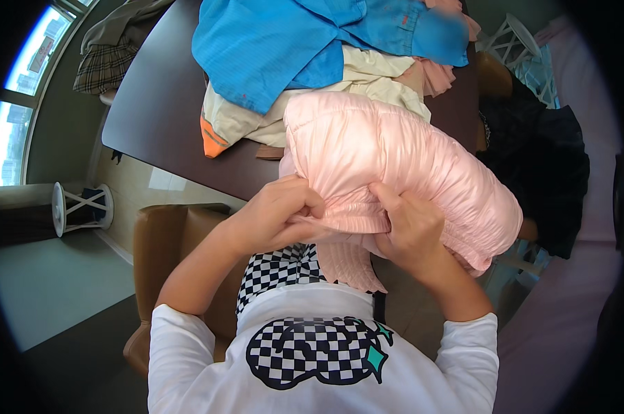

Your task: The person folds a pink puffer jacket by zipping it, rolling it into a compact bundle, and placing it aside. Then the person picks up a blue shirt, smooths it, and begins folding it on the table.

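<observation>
Both hands grip a puffy pink padded garment by its gathered, elasticated edge. My left hand pinches the edge at the left, its fingers curled into the fabric. A short way to the right, my right hand holds the same edge with the thumb on top; some of its fingers are hidden. The garment bulges beyond the hands over the near side of a dark table, and a ribbed pink part hangs below them over my lap. Behind it lie a cream garment with an orange corner and a blue garment.
A brown leather chair stands at the left. Dark clothing hangs over a chair at the right. A plaid garment lies beyond the table's left edge. White stools stand at the left and at the back right.
</observation>
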